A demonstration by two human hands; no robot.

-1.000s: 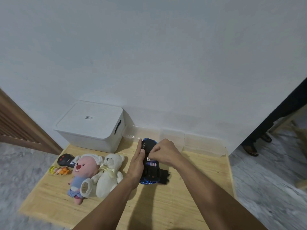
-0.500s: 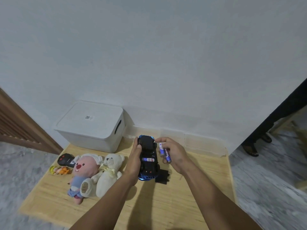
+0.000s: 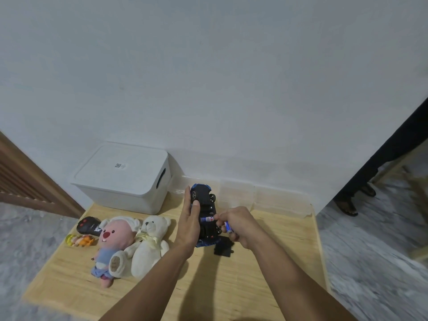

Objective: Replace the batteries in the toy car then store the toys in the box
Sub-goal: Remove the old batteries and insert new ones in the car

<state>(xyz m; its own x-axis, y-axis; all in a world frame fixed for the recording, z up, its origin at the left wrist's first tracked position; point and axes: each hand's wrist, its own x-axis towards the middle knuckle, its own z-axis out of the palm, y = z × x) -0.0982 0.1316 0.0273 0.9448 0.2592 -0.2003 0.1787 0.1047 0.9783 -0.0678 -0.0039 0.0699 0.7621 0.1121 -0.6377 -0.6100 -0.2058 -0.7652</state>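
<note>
My left hand [image 3: 188, 224] grips the toy car [image 3: 206, 214] belly-up just above the bench [image 3: 208, 286]. My right hand [image 3: 238, 224] pinches one battery [image 3: 208, 219] at the car's underside w/ a 2nd battery [image 3: 228, 228] held in its fingers. Black cover [image 3: 223, 247] lies just below the right hand; box [image 3: 122, 177] sits shut, far-left of my left hand.

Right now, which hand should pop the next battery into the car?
The right hand: it already holds a spare battery beside the upturned toy car. The left hand is busy holding the car.
</note>
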